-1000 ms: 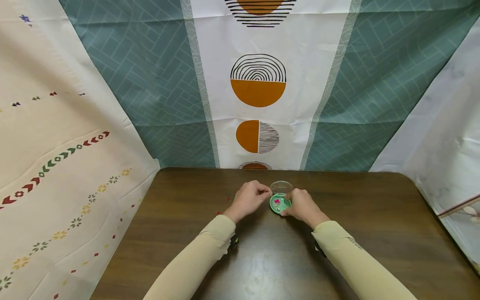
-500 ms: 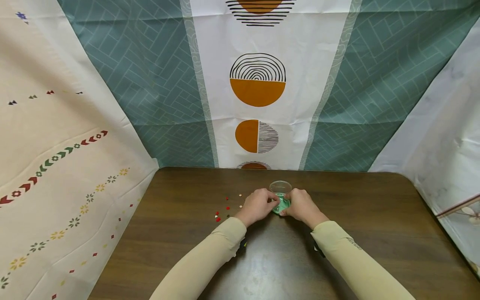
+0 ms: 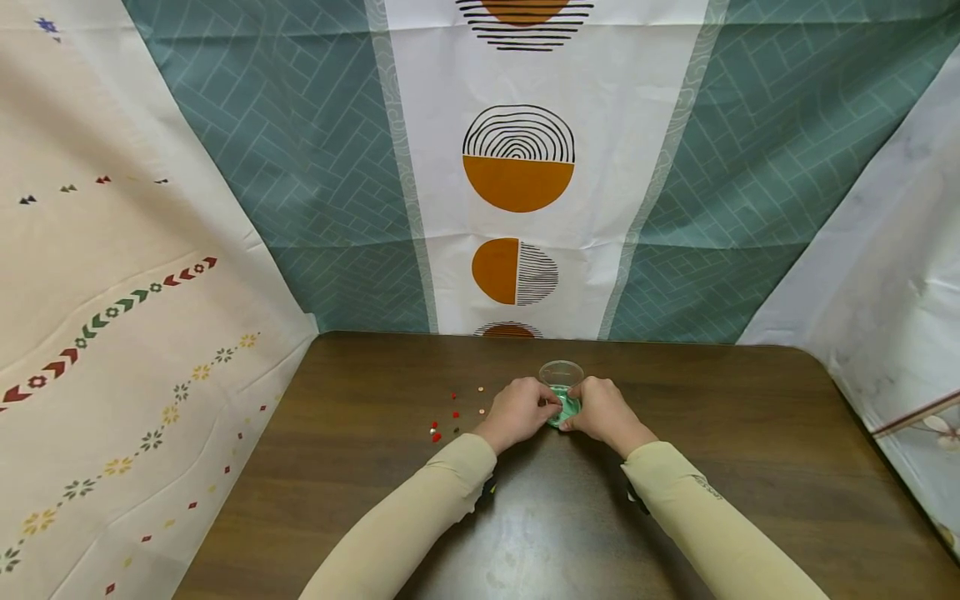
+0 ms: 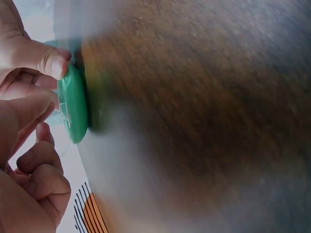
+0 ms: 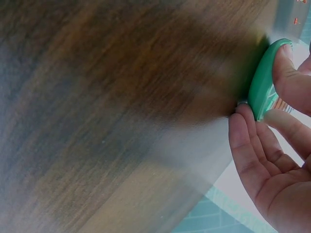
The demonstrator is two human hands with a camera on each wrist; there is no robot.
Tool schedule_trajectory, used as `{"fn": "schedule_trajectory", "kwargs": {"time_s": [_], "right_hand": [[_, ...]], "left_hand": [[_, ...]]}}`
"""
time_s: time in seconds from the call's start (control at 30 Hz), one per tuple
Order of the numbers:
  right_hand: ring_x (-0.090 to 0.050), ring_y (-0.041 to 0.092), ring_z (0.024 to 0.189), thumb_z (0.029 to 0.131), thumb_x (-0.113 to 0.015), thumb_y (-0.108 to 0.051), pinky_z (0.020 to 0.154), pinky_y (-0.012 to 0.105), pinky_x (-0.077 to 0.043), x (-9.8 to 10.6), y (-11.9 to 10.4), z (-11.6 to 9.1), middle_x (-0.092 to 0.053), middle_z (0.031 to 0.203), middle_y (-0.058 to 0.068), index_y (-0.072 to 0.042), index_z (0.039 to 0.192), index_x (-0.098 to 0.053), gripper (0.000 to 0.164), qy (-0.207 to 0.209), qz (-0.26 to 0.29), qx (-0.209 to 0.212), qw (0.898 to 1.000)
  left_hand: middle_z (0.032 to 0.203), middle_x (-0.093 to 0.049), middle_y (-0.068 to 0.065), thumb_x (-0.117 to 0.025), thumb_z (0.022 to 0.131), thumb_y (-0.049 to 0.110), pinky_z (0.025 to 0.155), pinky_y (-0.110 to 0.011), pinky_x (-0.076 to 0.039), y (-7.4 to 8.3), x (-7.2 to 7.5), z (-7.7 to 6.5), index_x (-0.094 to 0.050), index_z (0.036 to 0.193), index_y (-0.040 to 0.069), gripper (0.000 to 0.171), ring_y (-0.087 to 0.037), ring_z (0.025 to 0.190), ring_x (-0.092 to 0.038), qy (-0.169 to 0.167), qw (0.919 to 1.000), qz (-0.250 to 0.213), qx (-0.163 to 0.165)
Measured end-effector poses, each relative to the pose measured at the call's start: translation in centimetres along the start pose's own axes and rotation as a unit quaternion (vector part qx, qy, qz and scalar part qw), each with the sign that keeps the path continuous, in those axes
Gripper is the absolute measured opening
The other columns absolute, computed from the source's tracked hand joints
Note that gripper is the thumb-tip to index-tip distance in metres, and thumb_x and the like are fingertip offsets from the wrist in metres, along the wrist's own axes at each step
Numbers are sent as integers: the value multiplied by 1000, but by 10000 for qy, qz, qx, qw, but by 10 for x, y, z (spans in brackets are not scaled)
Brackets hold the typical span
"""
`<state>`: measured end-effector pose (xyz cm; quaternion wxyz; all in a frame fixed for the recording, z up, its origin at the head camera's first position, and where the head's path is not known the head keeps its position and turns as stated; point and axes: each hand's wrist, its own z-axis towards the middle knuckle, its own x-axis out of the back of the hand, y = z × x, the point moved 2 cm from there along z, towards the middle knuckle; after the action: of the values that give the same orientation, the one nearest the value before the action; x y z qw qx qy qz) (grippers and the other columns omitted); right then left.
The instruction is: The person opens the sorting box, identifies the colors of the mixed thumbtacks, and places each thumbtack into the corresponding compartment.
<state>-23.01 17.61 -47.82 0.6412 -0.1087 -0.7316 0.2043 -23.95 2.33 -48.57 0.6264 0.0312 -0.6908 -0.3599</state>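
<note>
In the head view a small round green case (image 3: 564, 414) with a raised clear lid (image 3: 561, 372) is at the far middle of the table. My right hand (image 3: 606, 417) grips its right side; the right wrist view shows the thumb (image 5: 287, 73) on the rim of the green case (image 5: 265, 82) and the other fingers round its far end. My left hand (image 3: 521, 410) reaches over the left side, thumb and forefinger brought together at the case's inside. Its other fingers (image 4: 48, 184) are curled in the left wrist view. I cannot tell whether the left fingertips pinch anything.
Several tiny red pieces (image 3: 437, 437) and pale pieces (image 3: 481, 389) lie on the brown table (image 3: 360, 467) left of my left hand. A patterned cloth (image 3: 517, 283) hangs right behind the table's far edge.
My left hand has moved right and slightly nearer, from beside the lid to over the case, uncovering small pieces on the table and hiding the pink piece inside. My right hand stays.
</note>
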Motion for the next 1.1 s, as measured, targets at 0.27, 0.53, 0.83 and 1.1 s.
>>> {"fn": "schedule_trajectory", "kwargs": {"time_s": [0.27, 0.53, 0.83, 1.1], "right_hand": [[-64, 22, 91, 60, -86, -32, 76, 36, -52, -1, 0, 0, -70, 104, 11, -2, 103, -70, 55, 32, 14, 53, 10000], [-62, 27, 102, 60, -86, -34, 84, 41, -50, -1, 0, 1, -68, 110, 11, -2, 108, -68, 60, -52, -11, -16, 10000], [-60, 29, 106, 61, -85, -33, 86, 42, -50, -1, 0, -2, -67, 113, 11, -2, 109, -67, 60, -135, 15, 1, 9999], [-61, 28, 104, 60, -86, -34, 86, 42, -50, -1, 2, -2, -67, 111, 11, -3, 107, -68, 59, -59, 2, 64, 10000]], "left_hand": [[82, -65, 14, -65, 86, 32, 52, -19, -43, -6, 16, -4, -75, 90, 24, 14, -1, 68, -55, 214, 9996, -180, -91], [88, -70, 12, -64, 86, 32, 62, -22, -48, -31, 58, -19, -74, 94, 22, 16, -3, 71, -59, 683, 9969, -401, 37], [87, -71, 10, -66, 84, 31, 54, -25, -46, -76, 99, -58, -75, 90, 23, 13, -4, 65, -60, 1055, 9891, -603, 837], [84, -71, 7, -68, 84, 26, 53, -25, -45, -94, 95, -91, -75, 91, 19, 12, -3, 58, -56, 731, 9909, -183, 1112]]}}
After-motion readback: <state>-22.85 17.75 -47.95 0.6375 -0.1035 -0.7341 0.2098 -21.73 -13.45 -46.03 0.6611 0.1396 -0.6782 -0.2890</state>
